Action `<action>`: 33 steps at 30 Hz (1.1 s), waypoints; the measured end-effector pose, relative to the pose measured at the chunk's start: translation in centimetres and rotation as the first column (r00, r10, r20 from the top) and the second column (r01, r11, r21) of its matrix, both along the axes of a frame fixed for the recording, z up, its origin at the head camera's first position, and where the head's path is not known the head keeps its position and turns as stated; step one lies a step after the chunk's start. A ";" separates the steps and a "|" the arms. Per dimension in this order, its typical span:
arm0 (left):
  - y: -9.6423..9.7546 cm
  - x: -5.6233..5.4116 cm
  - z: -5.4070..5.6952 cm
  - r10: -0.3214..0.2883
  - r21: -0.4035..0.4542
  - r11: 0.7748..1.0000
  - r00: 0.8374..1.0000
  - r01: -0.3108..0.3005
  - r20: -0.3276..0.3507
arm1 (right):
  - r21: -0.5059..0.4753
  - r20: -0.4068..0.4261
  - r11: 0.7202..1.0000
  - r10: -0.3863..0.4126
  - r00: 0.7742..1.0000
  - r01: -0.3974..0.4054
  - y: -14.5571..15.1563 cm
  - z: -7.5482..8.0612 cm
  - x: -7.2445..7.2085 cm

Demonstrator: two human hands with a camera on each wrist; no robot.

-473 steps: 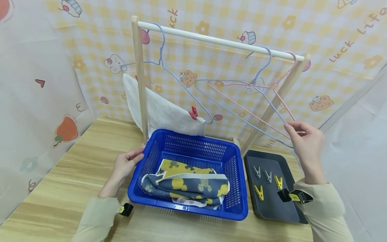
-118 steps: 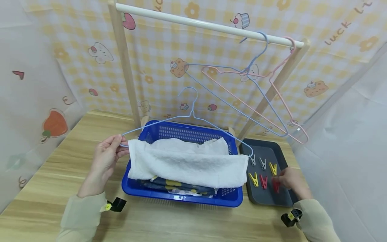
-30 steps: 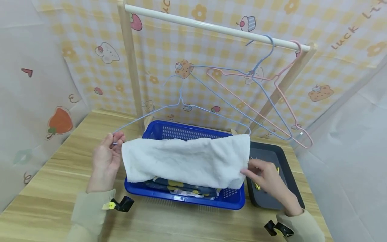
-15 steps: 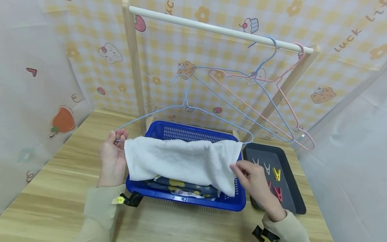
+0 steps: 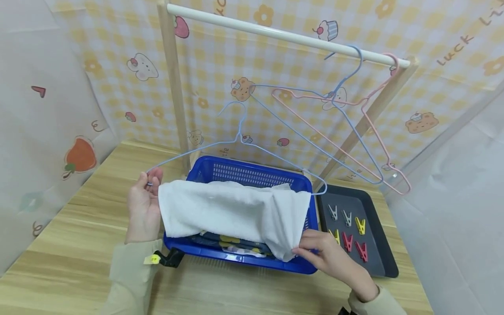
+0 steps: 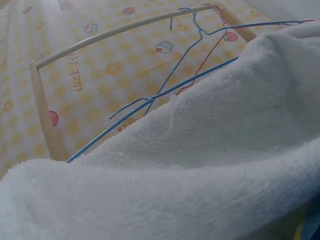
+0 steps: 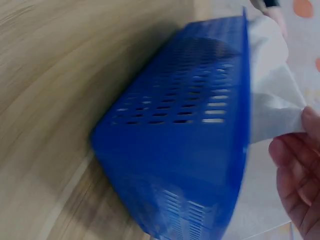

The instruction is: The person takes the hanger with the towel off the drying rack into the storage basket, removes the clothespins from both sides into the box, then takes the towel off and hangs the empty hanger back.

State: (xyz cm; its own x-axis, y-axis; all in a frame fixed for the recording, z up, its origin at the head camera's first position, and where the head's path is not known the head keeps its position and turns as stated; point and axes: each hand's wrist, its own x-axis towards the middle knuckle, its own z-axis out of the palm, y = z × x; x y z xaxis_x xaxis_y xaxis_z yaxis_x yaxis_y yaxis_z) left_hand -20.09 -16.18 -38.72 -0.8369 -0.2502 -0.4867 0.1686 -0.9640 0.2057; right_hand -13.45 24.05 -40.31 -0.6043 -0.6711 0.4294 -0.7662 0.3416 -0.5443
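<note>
The left hand (image 5: 143, 209) pinches the left tip of a thin light-blue wire hanger (image 5: 236, 139), thumb and fingers closed on the wire just above its palm. To the right of that hand, a white fluffy terry towel (image 5: 232, 213) drapes over the hanger's bottom bar, sagging into the blue perforated plastic basket (image 5: 252, 176) beneath it. The left wrist view shows the towel's pile close up (image 6: 200, 165), with the blue wire (image 6: 150, 102) running along its upper edge.

The towel looks soft, limp and light; it should fold wherever it is unsupported, so a corner or hem pinch gives the best control. The hanger seems springy and thin, likely to tilt when held by one end only.

The right hand (image 5: 328, 258) pinches the towel's lower right corner between thumb and fingertips, in front of the basket's near rim; the right wrist view shows its fingers (image 7: 295, 170) touching the white edge (image 7: 272, 107). Just right of this hand lies a dark grey plastic tray (image 5: 378, 258) with small grey, yellow and red clothes pegs (image 5: 348, 225).
</note>
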 end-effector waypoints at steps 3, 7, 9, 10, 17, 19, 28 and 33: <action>0.3 0.3 0.0 -0.027 -0.054 0.998 1.000 0.026 -0.015 | -0.070 0.111 0.989 -0.121 0.986 0.129 0.2 0.9 -0.4; 0.4 0.7 -0.1 -0.033 -0.072 0.997 0.998 0.029 -0.055 | -0.164 0.337 0.878 -0.379 0.862 0.450 0.0 2.4 -1.5; 0.5 0.9 -0.2 -0.041 -0.073 0.997 0.997 0.036 -0.068 | -0.196 0.438 0.802 -0.443 0.782 0.564 -0.3 2.9 -2.2; 0.5 1.0 -0.3 -0.051 -0.078 0.996 0.996 0.045 -0.078 | -0.207 0.479 0.772 -0.456 0.750 0.601 -0.5 3.1 -2.5; 0.1 1.6 -1.1 -0.214 -0.193 0.967 0.941 0.167 -0.261 | -0.280 0.622 0.633 -0.453 0.638 0.722 -1.2 3.0 -3.3; -0.1 1.9 -1.4 -0.308 -0.310 0.926 0.905 0.215 -0.293 | -0.284 0.640 0.609 -0.455 0.619 0.740 -1.2 3.0 -3.4; -1.3 2.4 -1.3 -0.616 -0.714 0.577 0.785 0.397 -0.061 | -0.357 0.661 0.581 -0.396 0.637 0.731 -0.9 3.2 -3.8; -1.2 2.6 -1.0 -0.621 -0.705 0.570 0.783 0.423 -0.032 | -0.323 0.644 0.616 -0.413 0.644 0.718 -0.8 3.0 -3.9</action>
State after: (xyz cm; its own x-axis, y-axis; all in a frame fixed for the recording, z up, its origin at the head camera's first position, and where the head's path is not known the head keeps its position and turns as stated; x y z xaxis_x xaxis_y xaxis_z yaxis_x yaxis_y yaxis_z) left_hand -17.49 -17.38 -39.71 -0.9832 0.1148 -0.1420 -0.1818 -0.5430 0.8198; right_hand -17.34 23.25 -37.32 -0.9842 0.1243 0.1259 -0.1050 0.1619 -0.9812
